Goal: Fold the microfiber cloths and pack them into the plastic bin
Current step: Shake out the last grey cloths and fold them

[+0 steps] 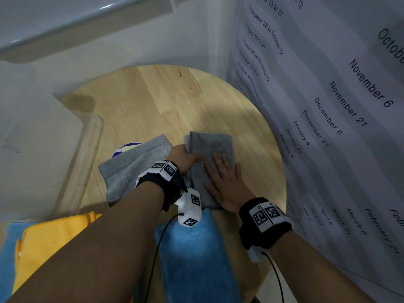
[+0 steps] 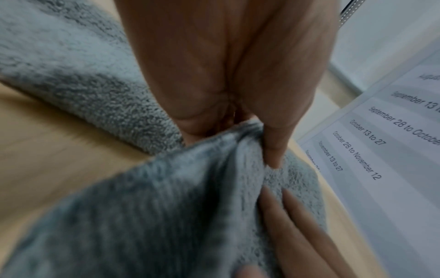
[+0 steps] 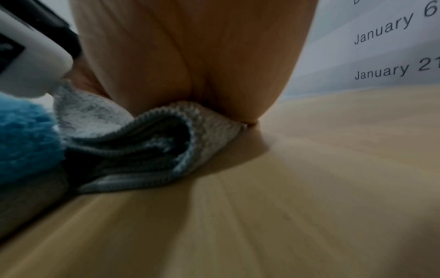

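Observation:
A folded grey cloth [image 1: 211,145] lies mid-table on the round wooden table [image 1: 153,101]. My right hand [image 1: 220,171] lies flat on it with straight fingers, pressing it down; in the right wrist view the palm [image 3: 190,65] sits on the cloth's layered edge [image 3: 154,146]. At the cloth's left edge my left hand [image 1: 185,153] pinches a fold, with the thumb [image 2: 273,150] on top of the grey cloth [image 2: 166,206]. A second grey cloth [image 1: 133,169] lies just to the left, partly under my left wrist. The clear plastic bin [image 1: 87,145] stands at the left.
A blue cloth [image 1: 196,248] lies at the near table edge, touching the folded grey one. A yellow cloth [image 1: 54,237] rests on another blue one at the bottom left. A calendar poster [image 1: 328,106] covers the wall close on the right. Bare wood shows beyond the cloths.

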A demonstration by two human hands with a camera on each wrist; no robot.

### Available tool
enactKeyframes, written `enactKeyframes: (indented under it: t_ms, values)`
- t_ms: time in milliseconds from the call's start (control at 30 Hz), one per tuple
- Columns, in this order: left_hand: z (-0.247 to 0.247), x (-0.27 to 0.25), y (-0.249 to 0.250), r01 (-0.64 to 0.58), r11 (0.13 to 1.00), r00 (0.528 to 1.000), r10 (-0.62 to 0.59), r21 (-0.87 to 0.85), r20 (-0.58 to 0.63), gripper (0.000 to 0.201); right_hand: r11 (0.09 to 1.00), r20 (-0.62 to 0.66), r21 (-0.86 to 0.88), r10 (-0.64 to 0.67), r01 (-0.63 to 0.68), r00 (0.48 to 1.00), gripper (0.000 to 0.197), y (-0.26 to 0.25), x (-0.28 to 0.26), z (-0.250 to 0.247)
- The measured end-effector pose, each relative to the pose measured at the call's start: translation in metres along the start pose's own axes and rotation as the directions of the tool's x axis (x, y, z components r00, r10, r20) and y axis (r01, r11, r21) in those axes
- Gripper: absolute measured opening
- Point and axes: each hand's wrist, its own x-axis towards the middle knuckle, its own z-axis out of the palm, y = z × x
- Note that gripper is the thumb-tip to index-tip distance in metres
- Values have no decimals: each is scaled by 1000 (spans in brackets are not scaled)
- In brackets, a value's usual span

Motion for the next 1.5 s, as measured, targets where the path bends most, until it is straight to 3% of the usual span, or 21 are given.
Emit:
enactKeyframes:
  t_ms: [67,167,267,333,433,500,533,567,633,733,800,900,1000,1067,1133,1167,1233,1333,1400,1500]
  values:
    - [0,-6,5,-65,998,998,65,-3,-10,28,997,-12,79,-1,2,1000,70,3,-1,-3]
    - [-8,-13,19,-176,975,983,167,-135,-80,32,909,-267,416,119,3,956,72,2,-14,-15]
    - [-24,-29,44,-275,896,959,229,-348,-169,32,638,-355,770,394,26,848,73,-1,-27,-41]
    - [-35,-48,60,-318,788,948,250,-528,-197,30,397,-275,914,448,86,851,73,-1,-35,-61]
    - [-40,-84,63,-294,624,954,244,-724,-177,26,30,-187,982,289,186,939,80,-3,-54,-83]
    - [-32,-113,49,-232,564,971,182,-793,-155,26,-159,-72,982,165,99,984,89,-10,-75,-83]
    - [-24,-128,37,-202,550,979,133,-810,-154,27,-198,-9,980,108,30,994,88,-16,-86,-78]
    - [-15,-143,24,-179,548,984,84,-817,-159,29,-186,43,982,59,-31,997,85,-20,-95,-70]
    - [5,-170,-6,-148,583,982,-7,-799,-187,33,-65,135,989,5,-135,991,74,-30,-111,-52]
    - [29,-202,-44,-31,741,961,-162,-670,-224,32,128,207,971,-14,-203,978,44,-41,-125,-26]
    - [42,-213,-62,101,856,949,-236,-507,-210,29,283,217,937,-10,-206,976,38,-47,-129,-7]
    - [48,-216,-67,182,940,934,-257,-287,-247,47,571,158,802,81,-176,984,41,-53,-127,20]
    - [35,-210,-49,148,986,859,-167,-76,-484,68,829,84,511,217,-229,973,47,-61,-123,29]
    - [20,-195,-33,120,993,822,-106,-11,-560,57,890,-63,395,275,-229,959,53,-66,-121,28]
    - [2,-166,-19,121,993,835,-107,-9,-540,45,941,-292,331,178,-75,940,62,-72,-116,30]
    - [-8,-147,-15,146,989,852,-130,-9,-507,43,959,-343,285,91,11,935,66,-77,-113,28]
    - [-25,-108,-13,221,975,890,-189,31,-415,48,977,-225,177,-76,118,971,73,-86,-109,25]
    - [-40,-59,-21,267,946,927,-201,182,-316,45,984,53,115,-144,137,988,73,-94,-107,23]
    - [-47,-38,-25,245,931,941,-159,272,-300,42,982,56,118,-152,144,987,68,-93,-105,29]
    - [-52,-19,-27,236,890,956,-139,391,-259,52,976,15,141,-169,166,985,66,-87,-101,33]
